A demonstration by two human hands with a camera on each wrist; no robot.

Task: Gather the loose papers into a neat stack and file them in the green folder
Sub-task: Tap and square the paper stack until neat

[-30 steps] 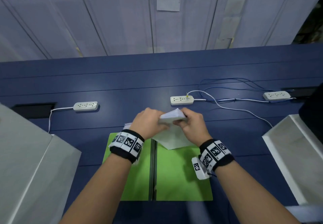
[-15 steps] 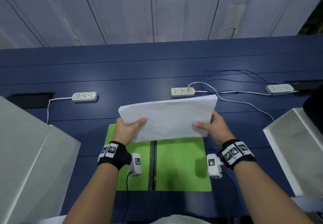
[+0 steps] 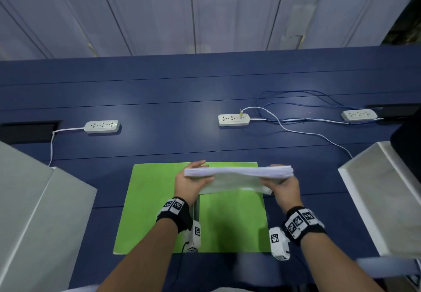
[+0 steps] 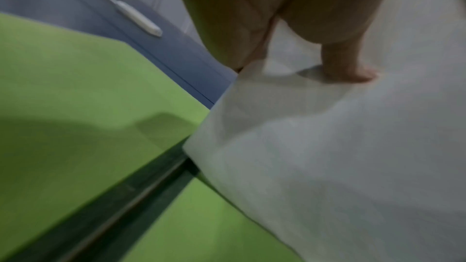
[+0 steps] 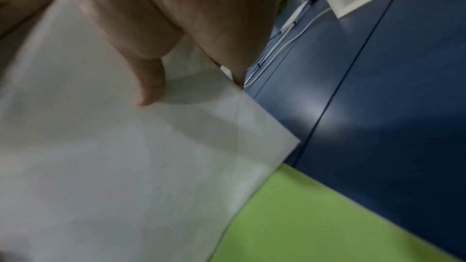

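Note:
A white stack of papers (image 3: 237,175) stands on its long edge over the right half of the open green folder (image 3: 155,200), tilted toward me. My left hand (image 3: 191,182) grips its left end, thumb on the near face. My right hand (image 3: 284,187) grips the right end the same way. The left wrist view shows the thumb pressed on the paper stack (image 4: 327,146) above the green folder (image 4: 75,107) and its dark spine. In the right wrist view the thumb lies on the paper stack (image 5: 126,156) with the green folder (image 5: 315,216) below.
Three white power strips lie on the blue table (image 3: 159,100): one at the left (image 3: 101,126), one in the middle (image 3: 234,119), one at the right (image 3: 359,114), with cables trailing between. Grey-white boxes stand at the left (image 3: 34,212) and right (image 3: 382,189).
The stack, first bunched between both hands, was spread flat and lifted, then lowered and turned onto its long edge over the folder. Both hands moved down toward me.

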